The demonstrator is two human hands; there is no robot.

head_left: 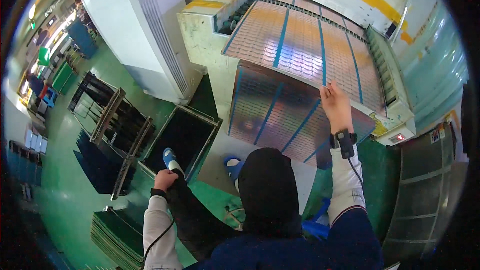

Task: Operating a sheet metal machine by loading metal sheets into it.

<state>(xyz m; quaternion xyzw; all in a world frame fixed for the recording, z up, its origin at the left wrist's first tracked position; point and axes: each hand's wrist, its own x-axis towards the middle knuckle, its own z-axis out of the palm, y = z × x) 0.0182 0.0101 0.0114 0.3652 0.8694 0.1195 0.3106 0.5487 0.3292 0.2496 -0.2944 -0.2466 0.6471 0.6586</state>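
Black trouser cloth (196, 210) sits beside your curled left hand (165, 179); I cannot tell if it holds anything; farther ahead, your right hand (334, 100) pinches the near edge of one glossy, copper-toned rectangular panel (302, 45); its long axis runs left to right, at least three blue bands pointing away from you; another striped panel (286, 115) slants below the grip; beyond, one pale machine (200, 35) with rollers (235, 18).

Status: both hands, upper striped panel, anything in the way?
Right hand seemingly pinching upper panel by near edge. Left hand at left knee. Lower panel close underneath.
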